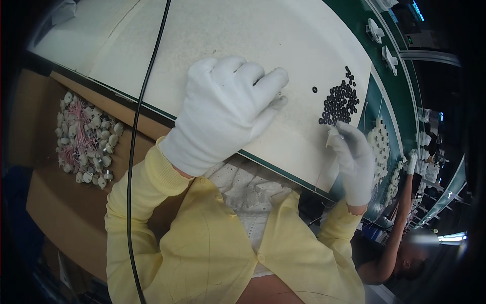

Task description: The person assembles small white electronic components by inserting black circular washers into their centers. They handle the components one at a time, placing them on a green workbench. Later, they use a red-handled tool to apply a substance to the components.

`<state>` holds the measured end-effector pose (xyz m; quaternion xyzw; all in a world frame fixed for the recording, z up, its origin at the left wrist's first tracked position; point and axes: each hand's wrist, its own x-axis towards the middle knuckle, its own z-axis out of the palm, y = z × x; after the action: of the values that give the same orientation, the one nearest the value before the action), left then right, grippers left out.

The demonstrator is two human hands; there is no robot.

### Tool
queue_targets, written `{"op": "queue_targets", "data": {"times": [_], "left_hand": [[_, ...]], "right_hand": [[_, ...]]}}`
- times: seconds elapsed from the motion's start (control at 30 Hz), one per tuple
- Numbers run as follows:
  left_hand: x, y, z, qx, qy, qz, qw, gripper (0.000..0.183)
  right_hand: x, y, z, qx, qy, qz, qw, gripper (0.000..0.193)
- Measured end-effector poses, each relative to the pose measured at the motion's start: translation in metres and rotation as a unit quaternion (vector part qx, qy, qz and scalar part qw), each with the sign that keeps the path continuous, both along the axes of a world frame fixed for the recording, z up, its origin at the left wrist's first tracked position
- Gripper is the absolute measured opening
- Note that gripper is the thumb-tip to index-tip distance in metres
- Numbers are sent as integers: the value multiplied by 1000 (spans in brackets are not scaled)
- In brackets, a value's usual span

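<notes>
- Left hand (223, 109), in a white glove, hovers over or rests on the white work surface (283, 35) near its front edge; which of the two cannot be told from this angle.
- Its fingers (268, 83) are curled loosely inward. A small metallic glint shows just beside the fingertips; whether the hand pinches something there cannot be told.
- Right hand (354, 159), also white-gloved, sits at the right end of the white surface, fingers drawn together around a small pale part (331, 134) held at the fingertips.
- That pale part lies just below the heap of small black rings (341, 101), at its lower edge; contact with the rings cannot be confirmed.
- The black rings are spread in a loose cluster on the white surface near its right edge; one ring (315, 89) lies alone, a little to the left of the cluster.
- Both forearms wear pale yellow sleeves (147, 187).
- A black cable (134, 152) runs from the top of the view down across the surface and over the left sleeve.
- To the left, a brown cardboard box (66, 202) holds a pile of small white parts with pink wires (83, 137).
- To the right, a green conveyor (400, 86) carries white parts; another person's gloved hand (412, 162) reaches up towards it.
</notes>
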<state>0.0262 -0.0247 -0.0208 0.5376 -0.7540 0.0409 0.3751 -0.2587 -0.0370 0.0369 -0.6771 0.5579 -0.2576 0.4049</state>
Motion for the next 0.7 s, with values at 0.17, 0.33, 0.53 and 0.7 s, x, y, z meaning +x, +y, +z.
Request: {"op": "queue_targets", "data": {"times": [0.17,0.33,0.53,0.7], "left_hand": [[-1,-1,0,-11,9,3,1000,34],[-1,-1,-3,-20,14,9,1000,33],[-2,-2,-1,-18,34,1,999,32],[-2,-1,-2,-10,24,1,1000,31]], "right_hand": [[6,-10,0,-123,135,83,980,28],[21,-20,7,-253,232,145,928,32],[21,-24,8,-274,279,165,906,33],[26,-13,29,-255,337,204,883,27]]}}
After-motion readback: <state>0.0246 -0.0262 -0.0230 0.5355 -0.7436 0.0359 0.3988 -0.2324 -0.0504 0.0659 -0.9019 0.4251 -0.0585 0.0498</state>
